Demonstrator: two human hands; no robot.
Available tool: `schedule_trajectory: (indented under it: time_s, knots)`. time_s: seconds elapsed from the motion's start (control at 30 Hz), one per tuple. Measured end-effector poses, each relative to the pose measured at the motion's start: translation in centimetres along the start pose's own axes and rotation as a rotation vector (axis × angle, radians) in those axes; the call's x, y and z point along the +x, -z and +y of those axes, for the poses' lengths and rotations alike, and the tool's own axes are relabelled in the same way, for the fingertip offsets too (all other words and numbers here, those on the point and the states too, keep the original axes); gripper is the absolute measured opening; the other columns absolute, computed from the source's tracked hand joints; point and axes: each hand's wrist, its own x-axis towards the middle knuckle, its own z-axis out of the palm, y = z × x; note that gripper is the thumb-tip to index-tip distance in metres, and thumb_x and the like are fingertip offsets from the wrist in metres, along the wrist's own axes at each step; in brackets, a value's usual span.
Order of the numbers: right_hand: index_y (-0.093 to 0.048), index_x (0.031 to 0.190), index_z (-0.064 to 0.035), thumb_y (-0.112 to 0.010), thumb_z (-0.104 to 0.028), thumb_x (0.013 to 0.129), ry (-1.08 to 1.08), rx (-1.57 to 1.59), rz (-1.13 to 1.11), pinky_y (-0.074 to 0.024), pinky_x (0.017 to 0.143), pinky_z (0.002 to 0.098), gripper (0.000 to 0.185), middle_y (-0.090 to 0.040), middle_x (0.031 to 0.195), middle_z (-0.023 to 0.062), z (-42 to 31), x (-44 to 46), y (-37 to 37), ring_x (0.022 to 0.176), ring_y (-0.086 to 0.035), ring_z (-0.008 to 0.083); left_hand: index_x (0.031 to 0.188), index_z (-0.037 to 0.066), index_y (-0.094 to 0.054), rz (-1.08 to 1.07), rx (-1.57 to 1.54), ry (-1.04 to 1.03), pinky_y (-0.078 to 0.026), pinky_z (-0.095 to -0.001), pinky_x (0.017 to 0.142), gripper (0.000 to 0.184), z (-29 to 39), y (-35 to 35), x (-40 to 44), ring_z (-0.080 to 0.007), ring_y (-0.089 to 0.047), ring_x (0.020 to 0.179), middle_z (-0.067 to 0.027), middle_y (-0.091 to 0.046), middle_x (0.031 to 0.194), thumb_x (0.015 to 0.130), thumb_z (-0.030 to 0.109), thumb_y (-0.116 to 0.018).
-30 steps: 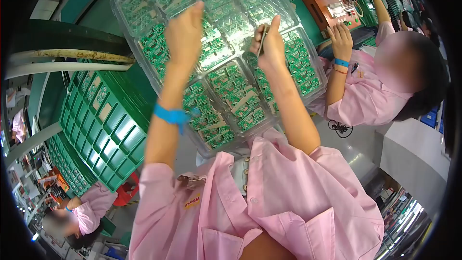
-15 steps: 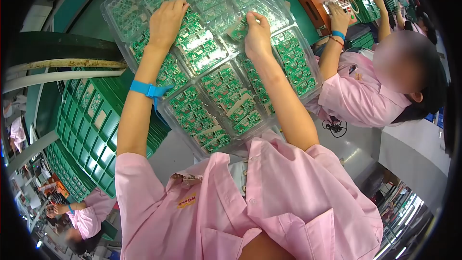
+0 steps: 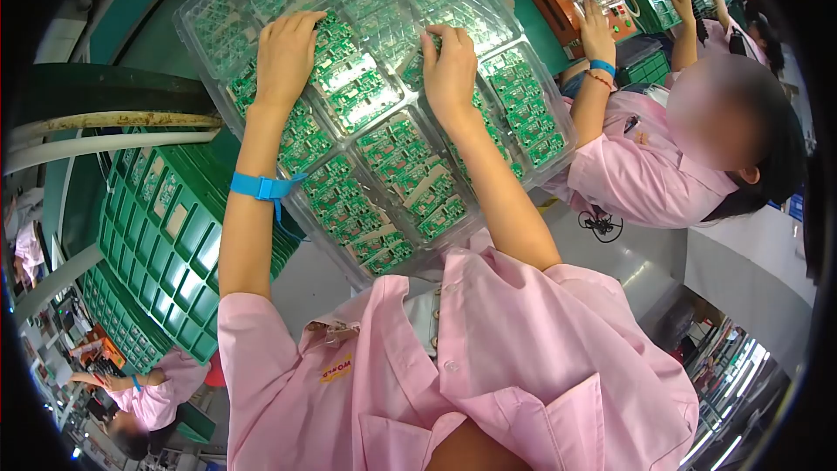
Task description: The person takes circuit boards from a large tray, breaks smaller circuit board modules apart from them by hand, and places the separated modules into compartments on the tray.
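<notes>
A clear plastic tray (image 3: 347, 141) with several compartments lies in front of me, filled with rows of green circuit boards (image 3: 405, 161). My left hand (image 3: 286, 57), below which a blue wrist strap (image 3: 261, 187) sits, rests over the boards in the tray's left part; its fingertips are bent down and what they hold, if anything, is hidden. Over a middle compartment is my right hand (image 3: 449, 70), its fingers curled downward at the boards. Whether it grips a board cannot be made out. Part of the tray's far half shines under clear plastic.
Green compartment trays (image 3: 166, 240) are stacked at the left. On the right, a co-worker in a pink shirt (image 3: 649, 170) reaches toward an orange device (image 3: 558, 4). Another person (image 3: 157, 392) is at the lower left. A pale rail (image 3: 113, 138) crosses the left side.
My left hand has moved left and lower onto the boards. My right hand, which held a board up earlier, has lowered to a middle compartment. The co-worker's near hand has shifted left to the orange device.
</notes>
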Motion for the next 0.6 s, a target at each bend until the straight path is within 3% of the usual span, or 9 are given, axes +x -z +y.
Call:
schedule_trajectory:
  time_s: [0.07,0.2,0.3,0.37,0.43,0.53,0.6]
  knots:
    - [-0.059,0.08,0.0001,-0.056,-0.006,0.076,0.04,-0.044,0.055,-0.0412,0.052,0.0285,0.008,-0.053,0.079,0.0116,0.0,-0.1,-0.1,0.059,-0.049,0.0201,0.102,0.011,-0.055,-0.026,0.016,0.016,-0.036,-0.0326,0.087,0.025,0.0,0.4,-0.1,-0.0188,-0.05,0.094,0.0013,-0.056,0.102,0.078,0.006,-0.052]
    - [-0.058,0.07,-0.0008,-0.051,-0.005,0.071,-0.023,-0.259,-0.233,-0.0429,0.063,0.0368,0.008,-0.053,0.078,0.0154,-0.2,0.0,1.1,0.071,-0.052,0.0287,0.103,0.011,-0.055,0.064,-0.096,0.098,-0.034,-0.0335,0.089,0.024,1.7,3.1,0.3,-0.0203,-0.05,0.093,-0.0001,-0.055,0.104,0.079,0.007,-0.05]
    - [-0.058,0.068,-0.0022,-0.051,-0.007,0.07,0.08,-0.422,-0.272,-0.0423,0.065,0.0377,0.008,-0.054,0.078,0.0157,-1.3,0.6,2.0,0.074,-0.051,0.0287,0.103,0.01,-0.055,0.093,-0.187,0.1,-0.035,-0.0329,0.089,0.024,2.6,6.3,-0.3,-0.0209,-0.05,0.096,-0.0029,-0.054,0.106,0.081,0.009,-0.049]
    - [-0.058,0.066,-0.0037,-0.052,-0.008,0.068,0.179,-0.59,-0.312,-0.0418,0.067,0.0385,0.008,-0.054,0.079,0.016,-2.1,1.3,2.7,0.076,-0.051,0.0286,0.104,0.008,-0.056,0.099,-0.407,0.222,-0.036,-0.0317,0.089,0.023,2.7,8.7,-1.6,-0.0211,-0.05,0.099,-0.0055,-0.054,0.107,0.081,0.009,-0.05]
    - [-0.058,0.069,-0.0055,-0.052,-0.01,0.068,0.42,-0.561,-0.387,-0.0402,0.071,0.0396,0.007,-0.054,0.08,0.0143,-2.0,1.9,2.3,0.08,-0.05,0.0285,0.104,0.005,-0.056,0.182,-0.547,0.324,-0.037,-0.0307,0.088,0.024,2.1,10.7,-3.8,-0.0209,-0.049,0.101,-0.0073,-0.053,0.108,0.081,0.008,-0.05]
    - [-0.057,0.072,-0.0054,-0.052,-0.011,0.069,0.512,-0.518,-0.466,-0.0401,0.072,0.0385,0.008,-0.055,0.081,0.0117,-0.5,1.5,1.8,0.079,-0.05,0.0283,0.101,0.002,-0.056,0.298,-0.726,0.601,-0.04,-0.0259,0.084,0.02,1.6,13.4,-8.0,-0.0171,-0.053,0.092,-0.0073,-0.057,0.102,0.083,0.006,-0.048]
    - [-0.053,0.078,-0.0048,-0.056,-0.014,0.073,0.561,-0.385,-0.401,-0.0415,0.067,0.0393,0.011,-0.055,0.082,0.011,0.4,1.4,2.3,0.075,-0.05,0.0279,0.1,0.001,-0.056,0.377,-0.69,0.711,-0.041,-0.0243,0.082,0.019,1.1,14.2,-10.9,-0.0161,-0.054,0.089,-0.0077,-0.058,0.099,0.085,0.007,-0.047]
